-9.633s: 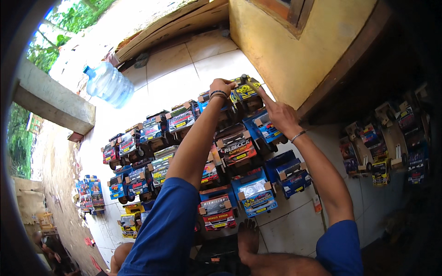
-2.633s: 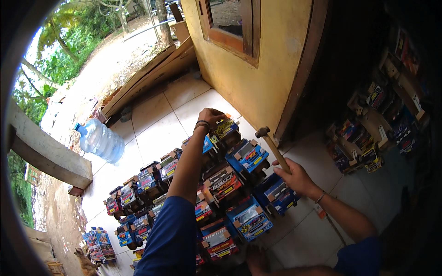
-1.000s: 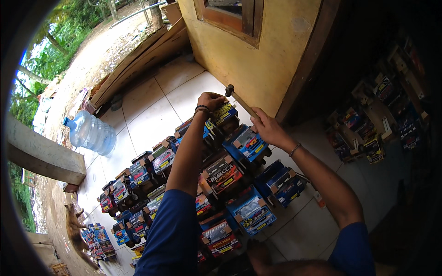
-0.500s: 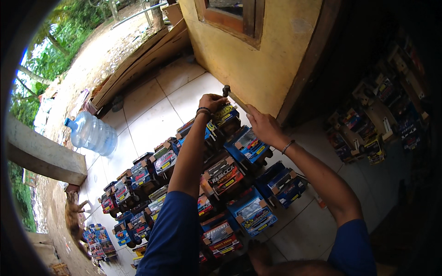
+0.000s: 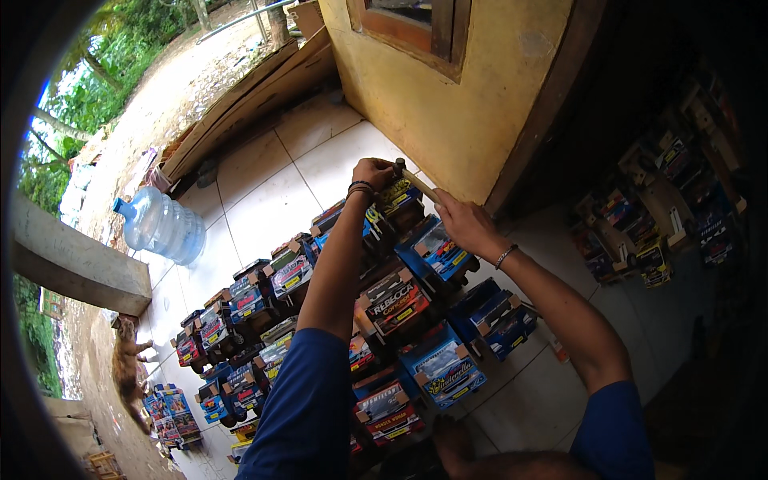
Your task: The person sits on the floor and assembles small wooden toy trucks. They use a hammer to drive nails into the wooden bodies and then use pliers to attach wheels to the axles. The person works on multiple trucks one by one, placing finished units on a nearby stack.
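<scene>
My left hand (image 5: 373,173) is closed on top of the farthest toy truck (image 5: 400,200), a colourful wooden model at the end of a row. My right hand (image 5: 466,226) grips the wooden handle of a small hammer (image 5: 414,181), whose dark head sits right beside my left fingers. Under my arms stand several blue and red toy trucks (image 5: 436,250) on the white tiled floor (image 5: 264,208). Both my sleeves are blue, and a bracelet sits on each wrist.
More toy trucks (image 5: 240,300) line up to the left, and others (image 5: 640,240) stand in the dark area at right. A large blue water bottle (image 5: 160,228) lies on the tiles. A yellow wall (image 5: 456,104) with a wooden window is ahead. A brown animal (image 5: 128,368) stands at far left.
My right hand has brought the hammer down from a raised position to just beside my left hand on the far truck. My left hand has stayed on that truck.
</scene>
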Motion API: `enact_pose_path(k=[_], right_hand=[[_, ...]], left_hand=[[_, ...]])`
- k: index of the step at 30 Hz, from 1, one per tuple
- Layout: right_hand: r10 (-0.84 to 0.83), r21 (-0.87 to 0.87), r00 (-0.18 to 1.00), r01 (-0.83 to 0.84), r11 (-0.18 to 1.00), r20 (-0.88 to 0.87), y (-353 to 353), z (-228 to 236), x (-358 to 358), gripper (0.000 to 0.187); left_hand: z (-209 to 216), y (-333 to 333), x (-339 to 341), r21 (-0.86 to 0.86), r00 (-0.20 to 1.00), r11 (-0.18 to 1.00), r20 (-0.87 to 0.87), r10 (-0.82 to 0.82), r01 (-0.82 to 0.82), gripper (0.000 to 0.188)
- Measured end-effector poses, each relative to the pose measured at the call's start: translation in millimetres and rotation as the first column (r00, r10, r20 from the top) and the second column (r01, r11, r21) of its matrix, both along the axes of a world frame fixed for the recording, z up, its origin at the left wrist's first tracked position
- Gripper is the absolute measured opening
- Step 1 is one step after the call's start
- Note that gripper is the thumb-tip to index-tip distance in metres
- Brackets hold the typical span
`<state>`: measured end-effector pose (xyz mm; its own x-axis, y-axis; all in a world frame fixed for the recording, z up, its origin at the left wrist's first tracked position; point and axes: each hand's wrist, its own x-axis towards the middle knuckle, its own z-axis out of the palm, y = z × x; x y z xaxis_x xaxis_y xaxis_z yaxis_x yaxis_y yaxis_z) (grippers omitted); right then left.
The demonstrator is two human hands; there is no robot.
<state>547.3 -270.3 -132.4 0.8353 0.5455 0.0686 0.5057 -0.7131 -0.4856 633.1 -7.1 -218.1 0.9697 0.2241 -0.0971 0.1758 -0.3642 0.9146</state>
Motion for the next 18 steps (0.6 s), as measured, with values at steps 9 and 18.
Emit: enact_pose_path(k=[9, 18], right_hand=[[0.002, -0.138, 0.995, 0.012, 0.990, 0.100, 4.7, -8.7, -6.7, 0.036], [-0.055, 0.050, 0.982, 0.047, 0.998, 0.182, -0.2, -13.7, -1.7, 0.032]], left_hand=[[-2.1, 1.5, 0.8, -0.097, 0.999, 0.995, -0.013, -0.030, 0.029, 0.025], [3.6, -0.7, -3.3, -0.011, 0.999, 0.999, -0.008, -0.051, 0.051, 0.026]])
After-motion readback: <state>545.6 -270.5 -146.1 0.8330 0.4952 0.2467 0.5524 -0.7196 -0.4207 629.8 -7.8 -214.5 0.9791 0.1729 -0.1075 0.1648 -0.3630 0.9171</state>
